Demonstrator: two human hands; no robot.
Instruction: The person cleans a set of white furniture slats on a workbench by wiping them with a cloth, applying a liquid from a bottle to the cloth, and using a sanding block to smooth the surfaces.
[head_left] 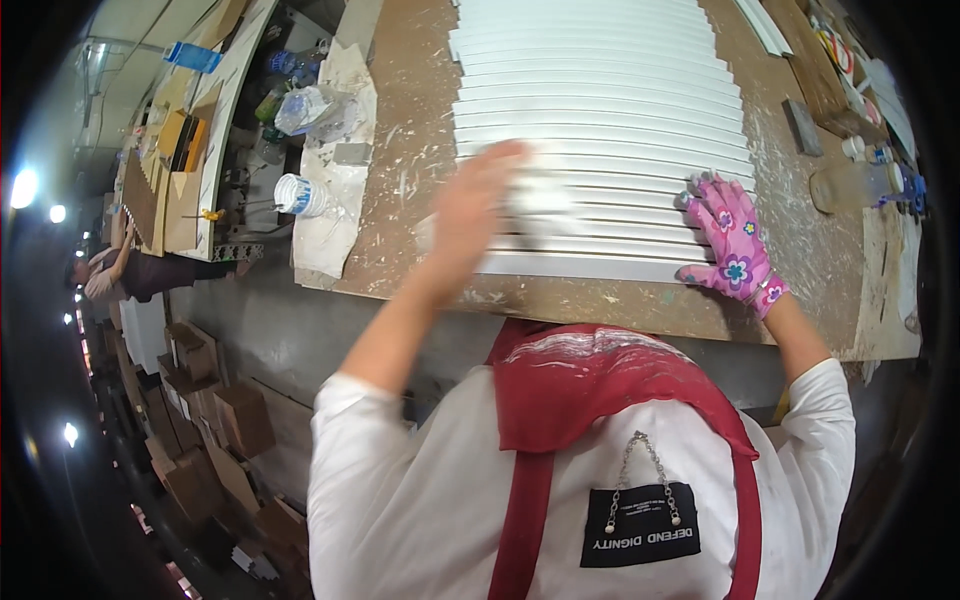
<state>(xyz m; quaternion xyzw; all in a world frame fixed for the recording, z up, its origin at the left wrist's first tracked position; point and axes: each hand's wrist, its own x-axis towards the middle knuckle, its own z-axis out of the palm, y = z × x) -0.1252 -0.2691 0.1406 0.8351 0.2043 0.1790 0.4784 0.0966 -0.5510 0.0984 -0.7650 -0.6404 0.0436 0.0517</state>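
Long white slats (600,90) lie side by side across the worktable (410,200), their ends uneven on both sides. My left hand (472,210), bare and blurred by motion, is over the left part of the nearer slats. It grips a smeared white wad (545,200) that looks like cloth; its exact kind is too blurred to tell. My right hand (733,240) wears a pink flowered glove and holds nothing. Its fingers are spread over the right ends of the nearest slats.
Left on the table stand a white tub (300,195), a grey block (352,154) and clear plastic (312,108). To the right are a dark block (802,128) and a plastic bottle (850,187). Cardboard boxes (243,418) and another person (130,272) are farther left.
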